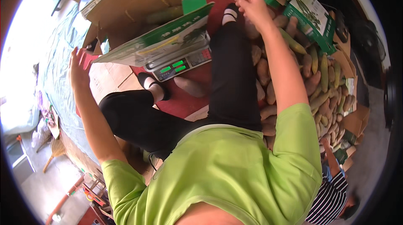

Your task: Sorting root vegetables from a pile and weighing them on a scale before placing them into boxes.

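Note:
An opened cardboard carton [138,19] with a green and white printed flap stands on a digital weighing scale [174,69] with lit green displays. A long dark-green vegetable [166,15] lies inside; the rest of the inside is in shadow. My left hand [79,70] is at the carton's left end, fingers stretched out and apart. Beyond the right end of the carton, my right hand [254,10] is raised with its fingers curled together; whatever they may hold is hidden. Beside the scale, a single brown oblong vegetable [189,86] rests on the red floor covering [176,108].
A big heap of long brown and green vegetables [317,71] fills the right side. More green printed cartons [310,19] stand behind it. Pale plastic sheeting [63,74] hangs at the left, above a broom [54,153]. Another person in a striped shirt [329,195] is at lower right.

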The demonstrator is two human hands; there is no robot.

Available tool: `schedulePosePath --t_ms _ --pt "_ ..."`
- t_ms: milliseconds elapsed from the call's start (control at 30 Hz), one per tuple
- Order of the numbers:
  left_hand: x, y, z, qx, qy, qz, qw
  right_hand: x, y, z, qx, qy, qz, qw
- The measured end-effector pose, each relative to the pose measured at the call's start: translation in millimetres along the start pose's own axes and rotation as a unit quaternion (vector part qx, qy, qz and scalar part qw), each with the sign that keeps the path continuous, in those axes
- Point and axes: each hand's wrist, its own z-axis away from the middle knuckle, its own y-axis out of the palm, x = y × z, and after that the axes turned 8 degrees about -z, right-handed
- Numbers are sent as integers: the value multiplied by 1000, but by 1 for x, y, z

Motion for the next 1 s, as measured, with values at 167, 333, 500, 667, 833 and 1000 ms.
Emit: schedulePosePath --t_ms 167,333,500,667,833,1000 --pt "53 -4 -41 11 -145 -80 986 18 44 -53 105 118 199 967" --pt "64 3 -27 122 -215 -195 949 -31 78 -63 176 139 213 951" --pt "57 18 -21 200 -122 -201 951 -64 87 -65 109 221 44 968" --pt "83 7 -34 142 -102 -199 964 -67 89 -71 134 206 45 968" --pt "77 14 -36 211 111 -381 893 -57 89 -66 115 208 -3 971" --pt "72 17 -31 207 214 -500 813 -55 89 -66 105 201 27 974"
